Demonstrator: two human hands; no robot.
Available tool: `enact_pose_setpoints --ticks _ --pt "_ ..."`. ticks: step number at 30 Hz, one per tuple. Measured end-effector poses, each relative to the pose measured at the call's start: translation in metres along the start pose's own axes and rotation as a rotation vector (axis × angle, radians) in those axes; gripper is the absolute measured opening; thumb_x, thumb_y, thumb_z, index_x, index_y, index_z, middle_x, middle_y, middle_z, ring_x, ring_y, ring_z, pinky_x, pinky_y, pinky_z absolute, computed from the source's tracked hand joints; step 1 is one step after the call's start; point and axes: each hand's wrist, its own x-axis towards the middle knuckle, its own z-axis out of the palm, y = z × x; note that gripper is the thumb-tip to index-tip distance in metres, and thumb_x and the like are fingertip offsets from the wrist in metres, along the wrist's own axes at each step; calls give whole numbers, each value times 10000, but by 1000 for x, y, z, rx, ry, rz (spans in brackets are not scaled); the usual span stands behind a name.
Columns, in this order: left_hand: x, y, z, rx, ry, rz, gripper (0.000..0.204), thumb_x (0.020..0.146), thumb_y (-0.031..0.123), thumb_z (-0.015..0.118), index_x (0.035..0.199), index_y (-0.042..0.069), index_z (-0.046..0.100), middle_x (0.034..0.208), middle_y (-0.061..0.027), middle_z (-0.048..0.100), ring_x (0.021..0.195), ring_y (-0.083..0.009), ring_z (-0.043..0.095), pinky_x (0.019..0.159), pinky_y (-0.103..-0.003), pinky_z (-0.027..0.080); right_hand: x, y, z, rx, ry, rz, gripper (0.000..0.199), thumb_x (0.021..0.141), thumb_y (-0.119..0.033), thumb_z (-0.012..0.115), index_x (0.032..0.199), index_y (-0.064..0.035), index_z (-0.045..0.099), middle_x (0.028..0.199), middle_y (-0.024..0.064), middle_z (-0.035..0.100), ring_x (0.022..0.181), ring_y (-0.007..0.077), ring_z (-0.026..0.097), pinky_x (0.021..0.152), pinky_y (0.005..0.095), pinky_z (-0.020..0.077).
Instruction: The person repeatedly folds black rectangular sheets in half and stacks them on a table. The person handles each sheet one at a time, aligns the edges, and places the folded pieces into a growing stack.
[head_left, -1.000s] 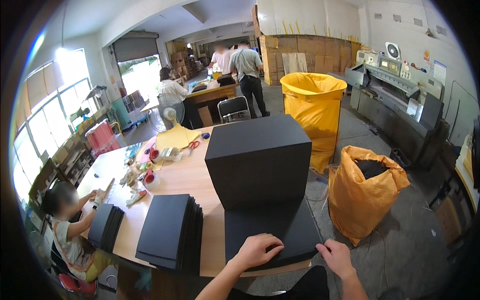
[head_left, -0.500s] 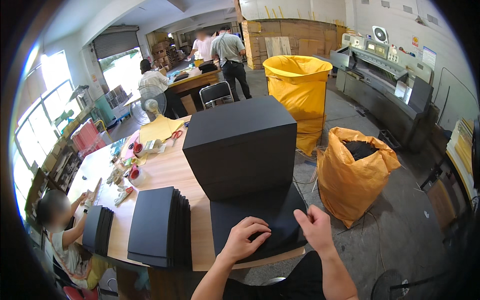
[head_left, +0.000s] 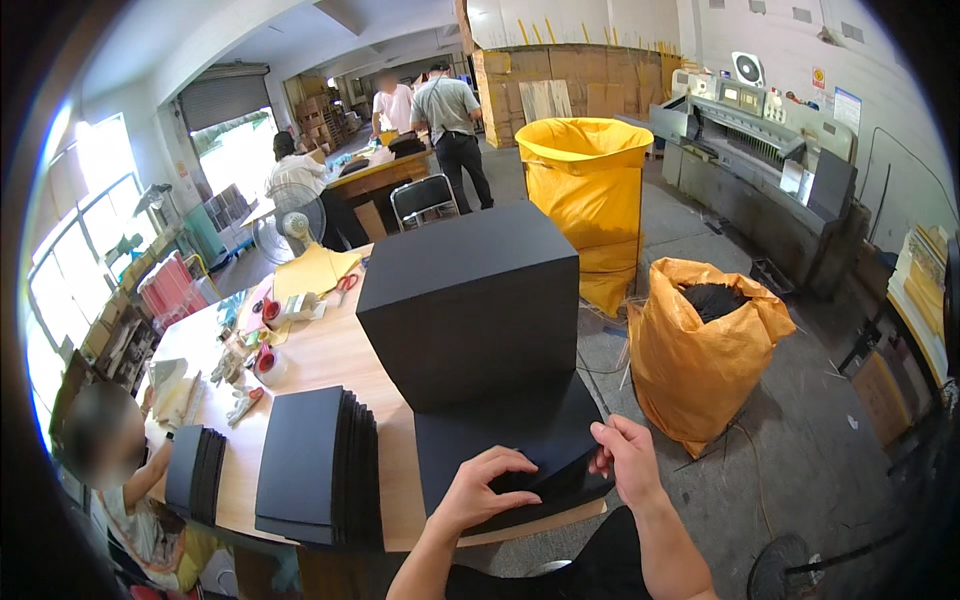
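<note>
Our left hand (head_left: 490, 490) lay spread, fingers curled, on the black sheet (head_left: 510, 440) at the near edge of the wooden table (head_left: 320, 360), while our right hand (head_left: 628, 455) pinched that sheet's right corner between thumb and fingers. Just behind the sheet stood a tall black block (head_left: 470, 300). To the left lay a stack of black sheets (head_left: 315, 465), and off the table's right side sat an orange sack (head_left: 705, 360)

I read it bright, daylight from windows (head_left: 75, 250) at left | glare blows them out | fisheye bends edges, black rim | centre sharp
</note>
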Motion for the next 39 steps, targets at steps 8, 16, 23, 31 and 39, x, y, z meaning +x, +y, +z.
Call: enact_pose_setpoints --ticks 8,16,23,31,39 --pt "3 10 5 -108 44 -38 614 929 51 824 1510 104 633 1304 -163 713 1116 -290 741 990 -379 589 -4 -11 5 -190 36 -43 452 1078 -326 720 737 -104 522 621 -13 564 549 90 591 505 256 421" --pt "1 11 2 235 -35 94 495 834 440 940 1215 163 790 1356 -193 655 1209 -390 703 996 -428 596 0 -6 2 -4 16 27 384 1053 -246 687 710 -118 573 629 2 603 552 128 641 516 251 426" --pt "1 2 2 77 26 11 419 778 281 1001 1104 112 801 1258 -165 665 1115 -332 706 929 -380 582 2 -4 2 1 -3 9 389 1067 -235 678 714 -117 565 628 -8 593 555 117 642 520 243 426" --pt "3 16 6 57 77 -17 330 918 202 883 1228 131 793 1328 -148 663 1135 -327 723 936 -376 594 -4 -2 3 -264 39 -115 391 1065 -234 690 718 -110 560 644 -1 616 553 109 639 525 237 441" --pt "3 17 5 205 4 69 392 883 278 915 1243 177 795 1333 -149 659 1156 -342 725 947 -387 615 1 0 5 26 20 -25 385 1053 -188 686 700 -111 554 632 13 614 546 154 676 488 248 451"
